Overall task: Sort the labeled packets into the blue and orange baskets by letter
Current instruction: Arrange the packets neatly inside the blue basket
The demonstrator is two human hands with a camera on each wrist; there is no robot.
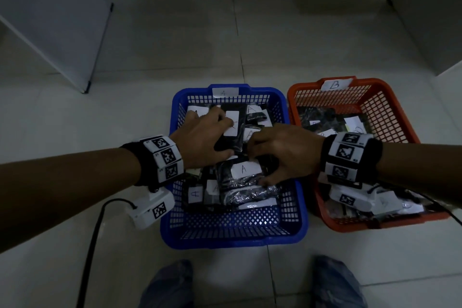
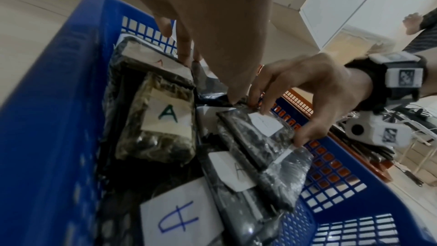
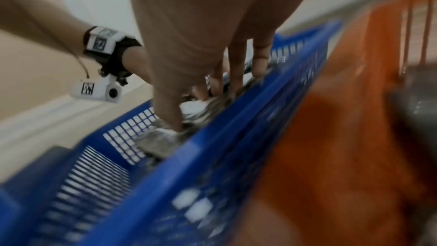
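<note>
Item: labeled packets, dark contents sealed in clear crinkled film, each with a white paper tag.

Location: those marked A lie heaped in the blue basket on the floor; the orange basket, tagged B, stands just right of it, touching or nearly so, and holds its own layer.

Hands: right hand pinches the top A packet across its right end, thumb at the near edge, fingertips at the far edge. Left hand lies flat with straight fingers on the packets at the basket's far left, grasping nothing.

Handling (judged): light, flat, somewhat pliable; the glossy film looks slippery and may slide between fingers. Best taken across a short edge, clear of the tag, so the letter stays readable.

Obstructions: neighbouring packets overlap and may drag along; the blue basket's right wall sits close beside the right fingers; a black cable trails over the floor to the left.

Surroundings: white cabinets at far left and far right.
</note>
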